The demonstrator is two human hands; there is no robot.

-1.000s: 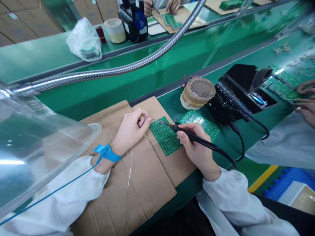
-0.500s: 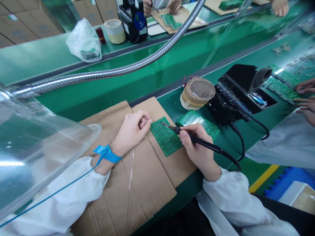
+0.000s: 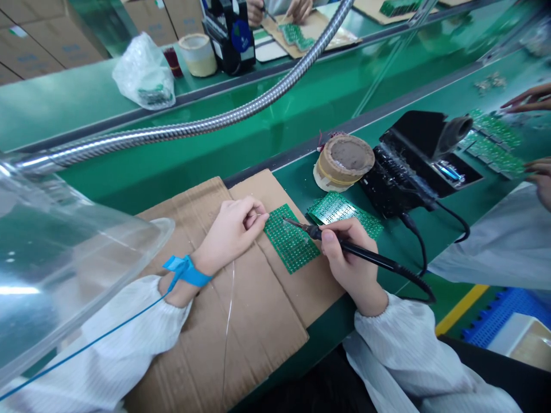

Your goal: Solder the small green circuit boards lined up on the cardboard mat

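Observation:
A green circuit board [image 3: 293, 244] lies on the brown cardboard [image 3: 258, 321]. My left hand [image 3: 235, 226], with a blue strap at the wrist, pinches a thin solder wire [image 3: 231, 304] at the board's left edge; the wire trails down over the cardboard. My right hand [image 3: 353, 252] is closed round the black handle of a soldering iron [image 3: 365, 252], whose tip points left over the upper part of the board. Just beyond my right hand are more green boards [image 3: 344, 213], overlapping on the green table.
Behind the boards stand a tape roll [image 3: 344, 160] and a black iron stand [image 3: 413, 155] with cables. A metal flexible hose [image 3: 206, 121] and clear hood [image 3: 86, 269] are at left. Another person's hands [image 3: 540, 172] are at far right; a plastic bag [image 3: 146, 74] lies across.
My right hand and the iron have shifted slightly, the tip moving a little right and down. At far right, one of the other person's hands has moved up, away from the boards.

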